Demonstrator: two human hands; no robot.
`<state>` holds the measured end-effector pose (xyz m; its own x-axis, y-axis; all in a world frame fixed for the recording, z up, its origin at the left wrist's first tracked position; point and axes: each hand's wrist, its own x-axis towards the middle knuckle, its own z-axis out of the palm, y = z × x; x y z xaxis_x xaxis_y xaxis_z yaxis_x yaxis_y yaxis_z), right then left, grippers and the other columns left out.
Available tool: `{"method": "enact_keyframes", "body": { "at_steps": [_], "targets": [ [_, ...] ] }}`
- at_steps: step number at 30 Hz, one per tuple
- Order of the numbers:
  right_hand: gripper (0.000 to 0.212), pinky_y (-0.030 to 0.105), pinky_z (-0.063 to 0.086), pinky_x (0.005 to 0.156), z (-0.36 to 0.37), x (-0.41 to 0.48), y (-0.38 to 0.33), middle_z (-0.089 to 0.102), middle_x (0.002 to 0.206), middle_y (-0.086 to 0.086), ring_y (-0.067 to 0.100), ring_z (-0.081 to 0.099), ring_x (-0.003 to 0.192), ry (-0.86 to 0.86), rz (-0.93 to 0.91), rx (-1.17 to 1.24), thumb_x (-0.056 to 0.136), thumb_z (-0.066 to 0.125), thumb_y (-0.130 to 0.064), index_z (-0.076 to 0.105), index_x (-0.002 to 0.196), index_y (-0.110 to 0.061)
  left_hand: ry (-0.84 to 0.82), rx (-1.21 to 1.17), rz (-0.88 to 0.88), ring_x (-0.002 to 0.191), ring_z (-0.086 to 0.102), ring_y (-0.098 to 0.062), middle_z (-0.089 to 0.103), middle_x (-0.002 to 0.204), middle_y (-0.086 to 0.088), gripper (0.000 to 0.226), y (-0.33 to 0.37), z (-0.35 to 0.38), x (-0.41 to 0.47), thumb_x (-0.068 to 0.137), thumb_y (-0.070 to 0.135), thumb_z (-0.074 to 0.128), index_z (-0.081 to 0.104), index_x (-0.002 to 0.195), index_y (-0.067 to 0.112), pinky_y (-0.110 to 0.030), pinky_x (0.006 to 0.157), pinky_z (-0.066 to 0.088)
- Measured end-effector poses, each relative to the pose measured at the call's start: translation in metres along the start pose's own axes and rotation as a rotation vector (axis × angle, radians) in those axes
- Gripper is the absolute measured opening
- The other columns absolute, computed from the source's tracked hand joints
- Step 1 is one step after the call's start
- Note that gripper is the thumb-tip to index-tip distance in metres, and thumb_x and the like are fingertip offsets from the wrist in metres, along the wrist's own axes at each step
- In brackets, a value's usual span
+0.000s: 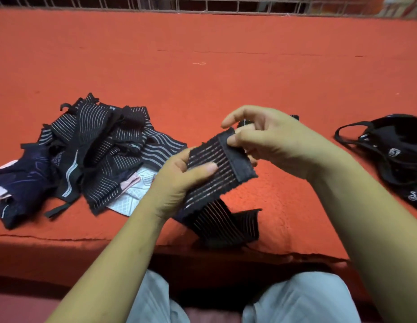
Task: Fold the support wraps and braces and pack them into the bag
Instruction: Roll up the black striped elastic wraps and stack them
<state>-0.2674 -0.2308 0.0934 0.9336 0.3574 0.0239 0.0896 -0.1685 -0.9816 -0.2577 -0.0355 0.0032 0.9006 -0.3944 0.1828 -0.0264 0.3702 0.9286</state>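
I hold a black elastic support wrap (216, 169) with thin pale stripes above the red surface. My left hand (179, 183) grips its middle, thumb on top. My right hand (270, 138) pinches the plain black tab at its upper end. The wrap's free tail (226, 224) hangs down and lies bent on the surface near the front edge. A heap of further wraps and braces (91, 150), black with pale stripes plus navy and white-pink pieces, lies to the left. A black drawstring bag (394, 155) lies at the far right.
The red cloth-covered surface (202, 73) stretches back to a metal grille (202, 5). Its front edge (63, 238) runs just above my knees in light trousers (303, 299). A small pale thread (199, 63) lies on the cloth at centre back.
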Motion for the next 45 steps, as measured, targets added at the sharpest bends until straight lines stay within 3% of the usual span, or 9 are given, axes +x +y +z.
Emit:
{"method": "enact_keyframes", "body": {
  "at_steps": [3, 6, 9, 12, 21, 25, 31, 39, 45],
  "targets": [
    [0.015, 0.026, 0.035, 0.051, 0.001, -0.01, 0.022, 0.064, 0.078, 0.006, 0.015, 0.046, 0.058, -0.044, 0.073, 0.025, 0.089, 0.071, -0.016, 0.066, 0.101, -0.009, 0.198, 0.014, 0.059, 0.063, 0.068, -0.023, 0.072, 0.077, -0.012, 0.01, 0.0, 0.003, 0.004, 0.081, 0.013, 0.075, 0.068, 0.088, 0.014, -0.03, 0.06, 0.057],
    [0.013, 0.028, 0.028, 0.052, 0.007, -0.011, 0.033, 0.064, 0.069, 0.006, 0.013, 0.043, 0.05, 0.009, 0.082, 0.014, 0.094, 0.064, -0.011, 0.067, 0.081, -0.011, 0.214, 0.091, 0.027, 0.079, 0.067, -0.035, 0.071, 0.092, -0.027, 0.016, -0.007, 0.0, 0.005, 0.085, 0.02, 0.071, 0.069, 0.097, 0.009, -0.045, 0.077, 0.054],
    [0.036, 0.026, 0.024, 0.048, 0.001, 0.001, 0.035, 0.051, 0.053, -0.003, 0.014, 0.042, 0.04, 0.262, 0.136, 0.16, 0.095, 0.063, -0.008, 0.047, 0.064, -0.019, 0.04, 0.119, -0.1, 0.085, 0.069, -0.016, 0.075, 0.094, -0.005, 0.016, -0.01, -0.006, 0.0, 0.079, 0.017, 0.07, 0.072, 0.095, 0.015, -0.029, 0.073, 0.057],
    [0.029, 0.021, 0.031, 0.039, -0.01, 0.013, 0.033, 0.052, 0.058, 0.001, 0.015, 0.047, 0.038, 0.429, 0.138, 0.201, 0.094, 0.063, -0.007, 0.049, 0.071, -0.016, -0.228, 0.301, -0.266, 0.089, 0.069, -0.009, 0.075, 0.095, 0.002, 0.024, -0.012, -0.009, -0.01, 0.074, 0.013, 0.075, 0.07, 0.098, 0.013, -0.021, 0.077, 0.053],
    [0.022, 0.023, 0.048, 0.042, -0.024, 0.033, 0.029, 0.056, 0.084, 0.016, 0.019, 0.068, 0.052, 0.626, 0.061, 0.19, 0.096, 0.063, -0.013, 0.053, 0.077, -0.013, -0.424, -0.227, -0.511, 0.095, 0.071, -0.045, 0.068, 0.109, -0.035, 0.031, -0.014, -0.007, -0.024, 0.087, -0.005, 0.044, 0.052, 0.117, -0.008, -0.048, 0.081, 0.058],
    [0.025, 0.028, 0.057, 0.061, -0.021, 0.038, 0.036, 0.06, 0.103, 0.018, 0.032, 0.075, 0.079, 0.628, 0.006, 0.227, 0.097, 0.061, -0.011, 0.051, 0.075, -0.012, -0.29, -0.31, -0.449, 0.108, 0.066, -0.047, 0.061, 0.124, -0.037, 0.047, -0.031, -0.005, -0.017, 0.087, -0.001, 0.044, 0.041, 0.133, -0.01, -0.048, 0.087, 0.057],
    [0.024, 0.043, 0.057, 0.075, -0.004, 0.039, 0.06, 0.063, 0.1, 0.017, 0.031, 0.075, 0.083, 0.639, 0.017, 0.167, 0.097, 0.056, -0.003, 0.053, 0.076, -0.014, -0.172, -0.57, -0.426, 0.122, 0.059, -0.042, 0.051, 0.138, -0.037, 0.052, -0.061, -0.009, -0.013, 0.088, 0.002, 0.045, 0.048, 0.14, -0.004, -0.05, 0.097, 0.052],
    [0.014, 0.04, 0.054, 0.092, 0.014, 0.028, 0.088, 0.07, 0.087, 0.006, 0.022, 0.068, 0.092, 0.52, -0.08, 0.083, 0.087, 0.069, -0.005, 0.07, 0.088, -0.018, 0.184, -0.435, -0.5, 0.115, 0.063, -0.037, 0.062, 0.13, -0.026, 0.036, -0.083, -0.012, -0.005, 0.101, 0.016, 0.044, 0.059, 0.129, 0.0, -0.053, 0.1, 0.051],
    [0.024, 0.018, 0.049, 0.092, 0.035, 0.006, 0.126, 0.073, 0.098, -0.001, 0.002, 0.066, 0.093, 0.387, -0.128, -0.094, 0.087, 0.063, 0.012, 0.07, 0.091, -0.011, 0.278, -0.592, -0.459, 0.111, 0.068, -0.034, 0.066, 0.125, -0.025, 0.044, -0.075, -0.005, -0.002, 0.093, 0.019, 0.044, 0.06, 0.127, -0.004, -0.047, 0.095, 0.055]
  ]
}}
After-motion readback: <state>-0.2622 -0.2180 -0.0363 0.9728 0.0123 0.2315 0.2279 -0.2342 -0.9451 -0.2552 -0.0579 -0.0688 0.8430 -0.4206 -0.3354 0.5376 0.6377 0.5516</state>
